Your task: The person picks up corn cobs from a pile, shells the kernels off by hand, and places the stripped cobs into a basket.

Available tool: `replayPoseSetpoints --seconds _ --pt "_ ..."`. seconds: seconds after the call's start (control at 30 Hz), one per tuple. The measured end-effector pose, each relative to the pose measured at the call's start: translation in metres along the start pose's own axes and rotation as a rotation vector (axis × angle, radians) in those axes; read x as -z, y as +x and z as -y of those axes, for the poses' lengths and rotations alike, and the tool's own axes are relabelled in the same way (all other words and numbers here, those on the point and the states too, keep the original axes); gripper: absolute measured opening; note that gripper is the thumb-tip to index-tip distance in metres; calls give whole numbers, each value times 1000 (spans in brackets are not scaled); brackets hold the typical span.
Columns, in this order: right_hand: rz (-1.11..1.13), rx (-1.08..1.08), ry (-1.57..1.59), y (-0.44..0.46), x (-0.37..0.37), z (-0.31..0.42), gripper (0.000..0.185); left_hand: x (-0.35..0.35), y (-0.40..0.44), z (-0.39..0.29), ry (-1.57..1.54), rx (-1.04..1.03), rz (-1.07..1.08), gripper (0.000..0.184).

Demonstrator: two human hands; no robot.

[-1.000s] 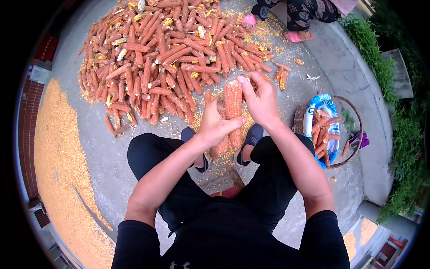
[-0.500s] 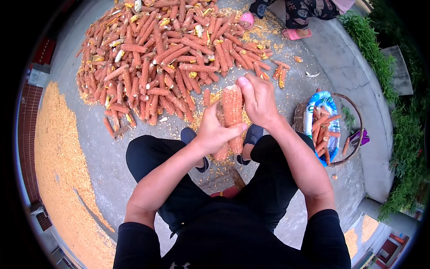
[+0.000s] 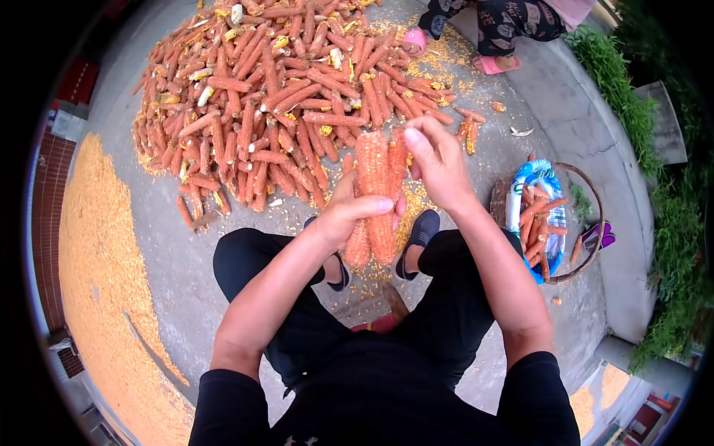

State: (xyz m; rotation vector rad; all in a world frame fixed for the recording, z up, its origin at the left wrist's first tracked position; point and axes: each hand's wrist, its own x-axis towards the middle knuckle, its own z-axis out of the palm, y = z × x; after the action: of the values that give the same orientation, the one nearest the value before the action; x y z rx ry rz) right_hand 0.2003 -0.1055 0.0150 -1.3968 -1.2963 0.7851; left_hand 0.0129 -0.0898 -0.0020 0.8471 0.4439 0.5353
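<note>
Reddish corn cobs (image 3: 374, 171) are bunched in the person's left hand (image 3: 348, 213), its thumb wrapped across them, held up above the grey ground (image 3: 186, 275). The right hand (image 3: 444, 162) has its thumb at the upper end of the rightmost cob; whether it grips cannot be told. Ahead lies a big pile (image 3: 249, 111); rightward, a basket (image 3: 515, 204) holds more cobs; leftward, yellow kernels (image 3: 108, 260) spread out.

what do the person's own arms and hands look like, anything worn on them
The left hand and right hand are bare, without gloves. Neither wrist shows a watch or band. Short, dark sleeves leave both forearms uncovered. No rings show, though some fingers are partly hidden.
</note>
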Motion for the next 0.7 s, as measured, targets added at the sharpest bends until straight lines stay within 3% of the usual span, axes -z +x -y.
replayPoseSetpoints --seconds 0.1,0.23,0.43,0.53,0.63,0.7 --pt "76 136 -208 -7 0 5 34 2 0 7 62 -10 -31 61" --pt "55 152 -184 -7 2 2 31 0 1 8 97 -35 -32 59" --pt "104 -202 317 -9 6 -1 27 1 1 -3 -41 22 79 60" --pt "100 -196 262 -8 4 7 29 0 2 -3 -18 19 58 61" --pt "2 97 -49 -6 -3 -3 31 -1 3 3 88 -11 -41 59" --pt "25 -9 -126 -7 -2 -2 30 -1 4 9 221 -69 -134 58"
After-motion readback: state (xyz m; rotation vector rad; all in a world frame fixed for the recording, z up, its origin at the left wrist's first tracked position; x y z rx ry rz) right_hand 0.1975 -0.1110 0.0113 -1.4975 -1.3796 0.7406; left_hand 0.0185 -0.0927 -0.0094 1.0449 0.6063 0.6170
